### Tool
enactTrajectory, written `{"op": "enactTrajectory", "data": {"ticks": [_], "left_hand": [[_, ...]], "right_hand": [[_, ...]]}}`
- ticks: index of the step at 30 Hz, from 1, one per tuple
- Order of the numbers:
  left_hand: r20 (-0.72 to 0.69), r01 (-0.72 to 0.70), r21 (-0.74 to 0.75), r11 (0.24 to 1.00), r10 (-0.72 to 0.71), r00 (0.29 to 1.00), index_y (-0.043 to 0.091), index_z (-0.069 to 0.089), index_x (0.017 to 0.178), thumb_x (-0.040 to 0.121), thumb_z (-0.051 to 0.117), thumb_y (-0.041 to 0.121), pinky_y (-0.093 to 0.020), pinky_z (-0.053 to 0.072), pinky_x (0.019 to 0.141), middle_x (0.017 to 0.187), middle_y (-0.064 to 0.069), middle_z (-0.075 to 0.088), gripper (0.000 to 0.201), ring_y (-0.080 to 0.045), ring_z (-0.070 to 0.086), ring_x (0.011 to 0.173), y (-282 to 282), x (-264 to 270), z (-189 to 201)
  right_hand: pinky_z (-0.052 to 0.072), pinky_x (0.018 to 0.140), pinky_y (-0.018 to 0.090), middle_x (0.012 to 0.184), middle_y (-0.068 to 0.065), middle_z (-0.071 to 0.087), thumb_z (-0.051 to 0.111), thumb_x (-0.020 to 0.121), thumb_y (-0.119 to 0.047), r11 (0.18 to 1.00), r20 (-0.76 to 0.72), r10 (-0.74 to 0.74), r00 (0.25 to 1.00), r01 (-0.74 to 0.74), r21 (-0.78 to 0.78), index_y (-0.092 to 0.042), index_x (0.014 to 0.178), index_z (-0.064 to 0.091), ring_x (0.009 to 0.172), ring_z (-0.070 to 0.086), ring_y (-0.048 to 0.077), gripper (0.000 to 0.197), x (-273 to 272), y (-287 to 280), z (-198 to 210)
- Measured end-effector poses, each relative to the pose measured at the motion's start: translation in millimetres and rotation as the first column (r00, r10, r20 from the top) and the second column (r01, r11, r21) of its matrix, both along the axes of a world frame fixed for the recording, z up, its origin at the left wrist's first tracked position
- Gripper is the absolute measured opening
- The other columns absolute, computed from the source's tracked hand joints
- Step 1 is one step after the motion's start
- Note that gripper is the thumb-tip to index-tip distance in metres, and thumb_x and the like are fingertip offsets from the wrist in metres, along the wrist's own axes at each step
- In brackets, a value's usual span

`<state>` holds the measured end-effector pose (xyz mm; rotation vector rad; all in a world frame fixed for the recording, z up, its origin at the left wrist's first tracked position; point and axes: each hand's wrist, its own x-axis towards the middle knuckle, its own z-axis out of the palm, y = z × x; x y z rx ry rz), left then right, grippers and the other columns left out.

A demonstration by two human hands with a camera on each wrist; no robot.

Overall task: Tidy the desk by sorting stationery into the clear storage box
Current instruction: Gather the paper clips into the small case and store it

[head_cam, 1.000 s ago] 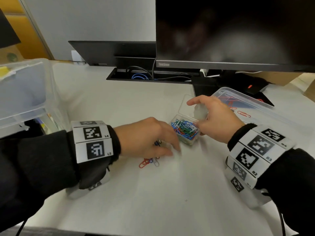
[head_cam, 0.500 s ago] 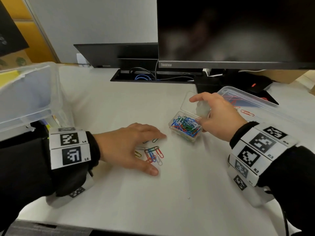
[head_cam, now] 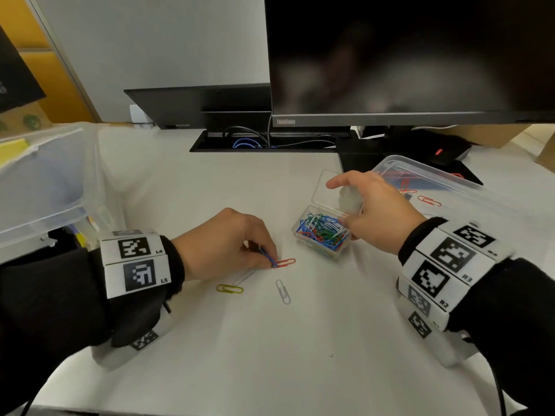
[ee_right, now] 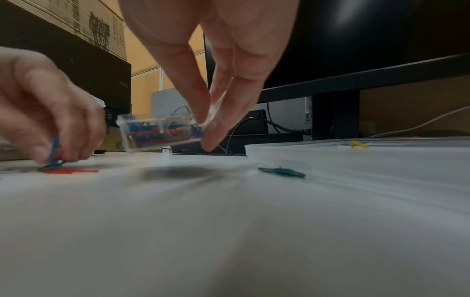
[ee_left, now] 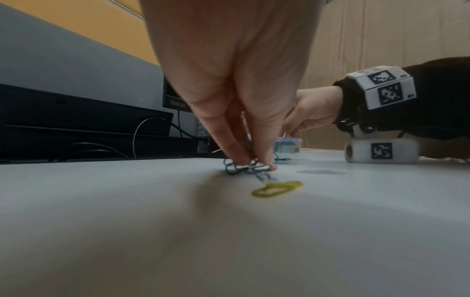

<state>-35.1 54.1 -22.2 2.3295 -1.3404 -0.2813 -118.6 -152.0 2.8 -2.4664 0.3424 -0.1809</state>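
A small clear clip box, lid open and full of coloured paper clips, sits at mid-desk. My right hand grips its right end; in the right wrist view the clip box is tilted, one end off the desk. To its left, my left hand pinches blue paper clips against the desk, also seen as blue paper clips under the fingertips. A red clip lies touching them. A yellow clip and a white clip lie loose nearby.
The large clear storage box stands at the left edge. A clear flat lid with red clips lies behind my right hand, with a green clip beside it. A monitor and a cable slot are at the back.
My left hand drew back from the clip box, lay flat over the loose clips, and now pinches the blue ones. The yellow and white clips lie uncovered. My right hand stays on the box.
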Motion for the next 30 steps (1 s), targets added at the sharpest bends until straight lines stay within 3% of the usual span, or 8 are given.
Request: {"op": "enactTrajectory", "data": {"ticks": [6,10,15,18,21,24,27,30], "left_hand": [[0.094,-0.014,-0.344,0.939,0.049,0.994,0.017,0.075,0.088,0.079,0.071,0.011,-0.007,0.046,0.069,0.086,0.003,0.066,0.011,-0.007,0.059,0.08,-28,6,15],[0.115,0.078,-0.402,0.912,-0.035,0.993,0.013,0.075,0.095,0.081,0.068,0.012,-0.015,0.051,0.078,0.092,0.0,0.067,0.015,-0.003,0.061,0.08,-53,3,20],[0.174,0.115,-0.264,0.958,-0.07,0.982,0.021,0.068,0.113,0.087,0.063,0.019,-0.014,0.042,0.096,0.115,0.006,0.068,0.027,0.0,0.056,0.105,-58,-1,18],[0.178,-0.151,-0.3,0.942,0.211,0.961,0.02,0.068,0.112,0.088,0.057,0.01,-0.015,0.044,0.085,0.113,0.003,0.066,0.027,-0.004,0.055,0.091,-45,6,16],[0.174,-0.312,-0.069,0.947,0.32,0.931,0.022,0.064,0.114,0.09,0.054,0.018,-0.016,0.04,0.077,0.116,0.002,0.063,0.026,-0.01,0.057,0.09,-23,12,10],[0.084,-0.14,0.201,0.97,0.125,0.989,0.028,0.059,0.122,0.085,0.06,0.042,-0.005,0.037,0.076,0.124,0.009,0.056,0.039,-0.008,0.054,0.104,-3,6,7],[-0.001,0.089,0.257,0.962,-0.091,0.996,0.036,0.056,0.124,0.069,0.058,0.065,-0.01,0.033,0.097,0.124,0.017,0.05,0.062,-0.004,0.045,0.114,2,-3,3],[-0.05,0.149,0.215,0.965,-0.141,0.989,0.038,0.056,0.123,0.067,0.071,0.057,-0.015,0.03,0.106,0.123,0.02,0.048,0.061,0.0,0.041,0.117,-2,-13,3]], "right_hand": [[0.051,0.085,0.03,0.107,-0.003,0.032,0.061,0.081,0.003,1.0,0.0,0.009,1.0,-0.009,0.016,-0.026,0.127,0.046,0.097,0.048,0.018,0.057,0,0,-1],[0.051,0.087,0.034,0.106,-0.002,0.034,0.063,0.079,0.001,0.999,0.002,0.03,1.0,-0.03,0.021,-0.025,0.126,0.047,0.096,0.05,0.02,0.056,0,1,-1],[0.052,0.087,0.037,0.117,0.005,0.038,0.062,0.079,0.003,0.999,0.025,-0.01,1.0,0.009,0.05,-0.023,0.127,0.046,0.104,0.055,0.028,0.058,0,-2,-2],[0.053,0.087,0.037,0.109,-0.001,0.033,0.061,0.08,0.005,0.998,0.022,-0.023,0.999,0.022,0.065,-0.023,0.127,0.046,0.105,0.054,0.027,0.057,0,-2,-2],[0.052,0.088,0.038,0.114,0.002,0.036,0.06,0.08,0.006,0.998,0.024,-0.028,0.999,0.026,0.063,-0.023,0.127,0.046,0.106,0.054,0.027,0.057,0,-2,-2],[0.052,0.089,0.04,0.128,0.008,0.038,0.06,0.08,0.005,0.997,0.026,-0.041,0.999,0.039,0.073,-0.023,0.129,0.045,0.109,0.053,0.028,0.058,0,-2,-2],[0.051,0.091,0.04,0.13,0.009,0.037,0.06,0.081,0.004,0.997,0.019,-0.039,0.999,0.038,0.071,-0.023,0.13,0.043,0.109,0.054,0.029,0.058,0,-1,-1],[0.051,0.091,0.041,0.13,0.009,0.037,0.061,0.081,0.002,0.997,0.021,-0.039,0.999,0.038,0.061,-0.023,0.13,0.043,0.108,0.054,0.029,0.058,1,-1,-2]]}}
